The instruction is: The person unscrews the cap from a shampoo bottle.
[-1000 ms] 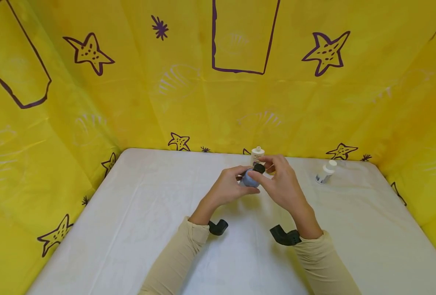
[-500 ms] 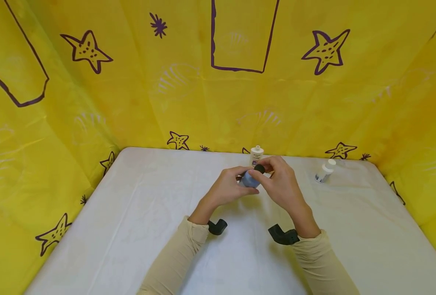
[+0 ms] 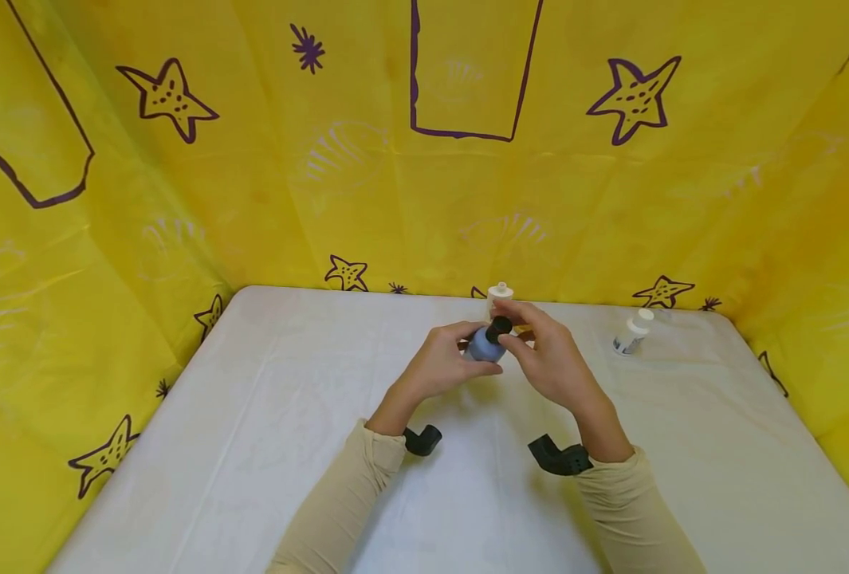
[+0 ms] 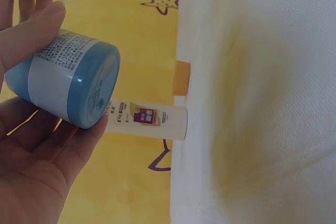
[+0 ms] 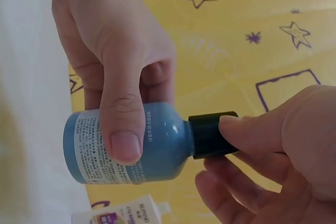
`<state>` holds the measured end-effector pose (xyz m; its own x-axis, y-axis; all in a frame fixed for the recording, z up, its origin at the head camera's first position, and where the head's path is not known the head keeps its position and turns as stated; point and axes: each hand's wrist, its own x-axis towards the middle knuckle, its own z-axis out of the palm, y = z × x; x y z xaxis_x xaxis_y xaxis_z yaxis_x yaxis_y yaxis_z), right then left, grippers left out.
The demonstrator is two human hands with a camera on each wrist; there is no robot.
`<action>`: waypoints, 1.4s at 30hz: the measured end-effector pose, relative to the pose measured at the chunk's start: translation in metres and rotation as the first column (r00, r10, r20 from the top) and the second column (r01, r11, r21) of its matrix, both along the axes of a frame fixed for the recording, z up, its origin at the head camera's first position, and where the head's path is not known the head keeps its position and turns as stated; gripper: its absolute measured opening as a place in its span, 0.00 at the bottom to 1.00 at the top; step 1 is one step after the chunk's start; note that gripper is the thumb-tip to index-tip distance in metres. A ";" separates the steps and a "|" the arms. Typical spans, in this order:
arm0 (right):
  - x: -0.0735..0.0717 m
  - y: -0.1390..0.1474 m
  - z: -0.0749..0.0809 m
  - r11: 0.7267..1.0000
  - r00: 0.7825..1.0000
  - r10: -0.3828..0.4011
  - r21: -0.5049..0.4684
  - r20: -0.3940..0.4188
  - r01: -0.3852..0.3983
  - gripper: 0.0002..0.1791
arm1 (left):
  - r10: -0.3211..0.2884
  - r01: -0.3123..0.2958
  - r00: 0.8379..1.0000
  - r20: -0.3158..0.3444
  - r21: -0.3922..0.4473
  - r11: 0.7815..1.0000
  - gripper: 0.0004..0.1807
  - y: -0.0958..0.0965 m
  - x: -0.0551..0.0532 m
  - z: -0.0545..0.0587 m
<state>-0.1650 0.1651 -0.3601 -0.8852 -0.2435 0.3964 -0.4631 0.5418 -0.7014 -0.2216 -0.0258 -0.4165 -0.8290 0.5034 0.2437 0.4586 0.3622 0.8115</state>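
Note:
A small blue bottle [image 3: 485, 347] with a black cap [image 3: 499, 329] is held above the table, tilted. My left hand [image 3: 434, 363] grips its body; in the right wrist view the thumb lies across the printed label [image 5: 94, 148]. My right hand [image 3: 556, 363] pinches the cap between thumb and fingers, and in that view the cap [image 5: 202, 137] sits on the bottle's neck. The blue base [image 4: 102, 85] faces the left wrist camera. Just behind the hands stands a cream bottle [image 3: 500, 292], partly covered by the right fingers in the head view.
A white bottle [image 3: 634, 333] stands at the back right of the white-covered table [image 3: 309, 383]. Yellow cloth [image 3: 266, 199] printed with starfish hangs behind and at both sides. Dark curved mounts [image 3: 422, 440] sit at both wrists.
My right thumb and fingers have shifted on the cap, leaving more of it showing in the head view. The right wrist has moved slightly to the right. The left hand keeps its grip.

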 end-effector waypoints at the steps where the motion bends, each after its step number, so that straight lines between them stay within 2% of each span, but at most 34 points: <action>1: 0.000 0.000 0.000 1.000 1.000 0.003 -0.006 0.009 -0.003 0.29 | 0.001 -0.001 1.000 -0.001 -0.003 1.000 0.29 0.000 0.000 0.000; 4: -0.001 0.001 0.000 1.000 0.999 -0.018 -0.016 0.033 0.019 0.30 | -0.002 0.002 1.000 -0.005 0.000 1.000 0.29 0.001 0.000 0.000; 7: -0.002 0.000 -0.002 0.996 0.995 -0.086 -0.009 0.058 0.087 0.30 | -0.013 0.013 1.000 -0.014 0.009 1.000 0.29 0.002 0.001 -0.001; 11: -0.003 -0.002 -0.004 0.984 0.982 -0.180 0.012 0.062 0.179 0.24 | -0.024 0.024 0.999 -0.027 0.015 1.000 0.28 0.003 0.002 -0.001; 15: -0.003 -0.002 -0.006 0.978 0.977 -0.210 0.022 0.046 0.210 0.19 | -0.027 0.027 0.999 -0.036 0.012 1.000 0.29 0.003 0.003 -0.001; 20: -0.002 0.000 -0.005 0.987 0.987 -0.158 0.028 0.030 0.157 0.18 | -0.018 0.018 0.999 -0.036 -0.002 1.000 0.29 0.003 0.003 -0.001; 24: -0.002 0.003 -0.003 0.998 0.997 -0.060 0.020 0.045 0.059 0.20 | -0.003 0.003 1.000 -0.027 -0.017 1.000 0.30 0.002 0.002 -0.001; 28: -0.002 0.007 -0.001 1.000 0.997 0.025 -0.018 0.079 -0.023 0.24 | 0.003 -0.003 1.000 -0.009 -0.017 1.000 0.30 0.001 0.000 -0.002; 32: -0.004 0.009 0.000 0.998 0.994 0.043 -0.046 0.103 -0.038 0.26 | -0.004 0.004 1.000 -0.008 -0.010 1.000 0.30 0.001 0.000 -0.001; 35: -0.005 0.008 0.000 0.999 0.992 0.008 -0.053 0.129 -0.001 0.28 | -0.014 0.014 1.000 -0.008 0.005 1.000 0.29 0.002 0.001 -0.001; 42: -0.005 0.003 -0.003 0.986 0.974 -0.163 -0.017 0.154 0.167 0.24 | -0.038 0.038 0.999 -0.013 0.033 0.999 0.30 0.004 0.003 -0.002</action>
<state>-0.1702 0.1683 -0.3627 -0.9626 -0.0791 0.2590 -0.2558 0.5798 -0.7736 -0.2184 -0.0223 -0.4180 -0.8062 0.5259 0.2711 0.4819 0.3177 0.8166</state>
